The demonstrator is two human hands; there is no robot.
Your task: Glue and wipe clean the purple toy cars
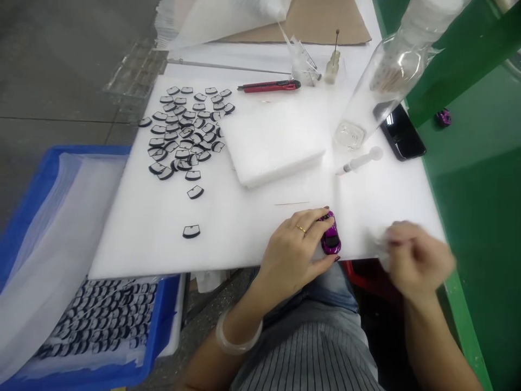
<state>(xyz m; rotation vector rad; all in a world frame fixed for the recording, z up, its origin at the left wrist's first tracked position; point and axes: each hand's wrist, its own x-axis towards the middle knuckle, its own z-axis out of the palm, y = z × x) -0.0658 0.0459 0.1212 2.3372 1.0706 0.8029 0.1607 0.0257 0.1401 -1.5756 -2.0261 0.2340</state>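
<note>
Right at the near edge of the bench (154, 239), the purple car (331, 241) sits upright, its length running roughly from 12 to 6 o'clock. The left hand (295, 247) holds it, spread only as wide as its body, fingers over its far end and thumb at its near end. At 3 o'clock from the car, the right hand (421, 258) is curled narrow on a pale scrap (381, 251), too blurred to name better.

Taking the car as the dial's centre, a thin stick (292, 203) lies at 10 o'clock, and farther out that way spreads a crowd of dark-edged clear pieces (183, 153); one more sits alone at 9. The white foam block (272, 141) is at 11, with the red knife (268, 86) beyond it. A small vial (332, 68) stands at 12. At 1 o'clock come the syringe (360, 162), the phone (401, 133) and the clear bottle (382, 87). Off the bench, between 1 and 2, a second purple car (443, 118) rests on a green surface (480, 163). The blue crate (160, 331) at 9 contains more dark-edged pieces, partly under white sheeting (69, 217).
</note>
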